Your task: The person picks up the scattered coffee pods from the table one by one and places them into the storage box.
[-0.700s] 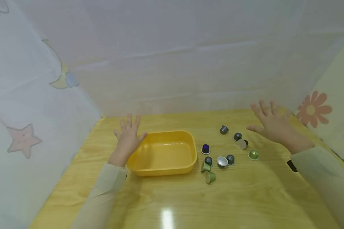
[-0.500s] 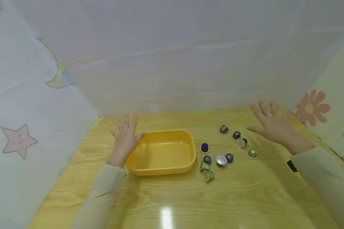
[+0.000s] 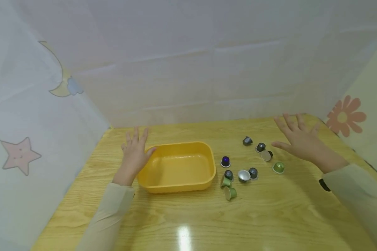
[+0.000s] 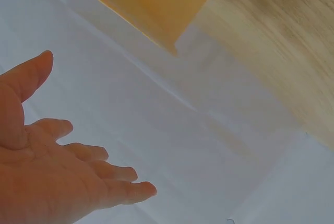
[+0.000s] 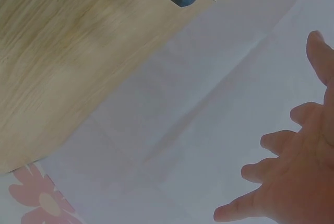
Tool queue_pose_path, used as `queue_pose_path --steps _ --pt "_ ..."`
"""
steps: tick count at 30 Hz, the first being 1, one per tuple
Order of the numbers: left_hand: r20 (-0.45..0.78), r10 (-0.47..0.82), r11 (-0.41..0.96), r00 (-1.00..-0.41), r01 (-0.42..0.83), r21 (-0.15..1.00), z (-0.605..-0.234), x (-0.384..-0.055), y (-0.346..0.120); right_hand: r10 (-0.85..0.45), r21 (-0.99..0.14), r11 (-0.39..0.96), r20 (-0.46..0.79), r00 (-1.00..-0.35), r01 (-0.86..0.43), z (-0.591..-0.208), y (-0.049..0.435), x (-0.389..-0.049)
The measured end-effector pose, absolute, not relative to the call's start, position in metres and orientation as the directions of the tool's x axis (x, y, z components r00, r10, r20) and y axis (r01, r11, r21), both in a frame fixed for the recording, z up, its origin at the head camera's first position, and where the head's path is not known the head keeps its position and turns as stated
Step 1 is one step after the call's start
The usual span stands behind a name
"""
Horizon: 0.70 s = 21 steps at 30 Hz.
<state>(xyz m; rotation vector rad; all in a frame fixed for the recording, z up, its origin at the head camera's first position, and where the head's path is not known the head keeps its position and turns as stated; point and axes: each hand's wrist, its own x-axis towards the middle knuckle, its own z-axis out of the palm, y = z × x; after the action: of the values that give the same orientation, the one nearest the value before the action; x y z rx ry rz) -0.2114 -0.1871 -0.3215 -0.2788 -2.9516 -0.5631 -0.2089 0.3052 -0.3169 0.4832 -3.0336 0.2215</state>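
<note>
My left hand (image 3: 133,157), fingers spread and holding nothing, hovers by the left side of a yellow plastic basin (image 3: 179,188). Its thumb overlaps the basin's rim in the head view; whether they touch I cannot tell. My right hand (image 3: 304,144) is held with spread fingers above the table's right side, also holding nothing. Left of it lie several coffee capsules: a green one (image 3: 278,167), a tan-lidded one (image 3: 266,155) and a dark one (image 3: 247,141). Nearer the basin are a purple capsule (image 3: 225,161), a silver-lidded one (image 3: 243,175) and a tipped green one (image 3: 230,193).
The wooden table (image 3: 188,216) carries the basin and capsules. A pale cloth wall (image 3: 188,87) rises behind the table's back edge. Side cloths bear a printed star (image 3: 21,156) on the left and a flower (image 3: 345,116) on the right.
My left hand shifts slightly left and down in the head view, its thumb drawing back along the rim. The right hand dips slightly. The basin and capsules stay in place on the table.
</note>
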Motion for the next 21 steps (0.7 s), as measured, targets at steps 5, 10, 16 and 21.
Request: queue_pose_path --steps 5,10,16,21 --pt "0.117 0.153 0.900 -0.981 0.188 0.392 -0.325 -0.208 -0.195 -0.306 -0.120 0.941 0.086 -0.948 -0.315 -0.319 0.305 -0.209" --pt "0.051 0.144 0.883 -0.988 0.152 0.444 -0.330 -0.203 -0.201 -0.307 -0.111 0.942 0.094 -0.947 -0.316 -0.322 0.306 -0.207" --pt "-0.058 0.061 0.827 -0.996 0.018 0.561 -0.335 -0.197 -0.209 -0.318 -0.117 0.936 0.120 -0.941 -0.331 -0.329 0.307 -0.205" --pt "-0.090 -0.026 0.724 -0.996 -0.081 0.685 -0.342 -0.191 -0.213 -0.315 -0.125 0.936 0.118 -0.942 -0.329 -0.332 0.314 -0.202"
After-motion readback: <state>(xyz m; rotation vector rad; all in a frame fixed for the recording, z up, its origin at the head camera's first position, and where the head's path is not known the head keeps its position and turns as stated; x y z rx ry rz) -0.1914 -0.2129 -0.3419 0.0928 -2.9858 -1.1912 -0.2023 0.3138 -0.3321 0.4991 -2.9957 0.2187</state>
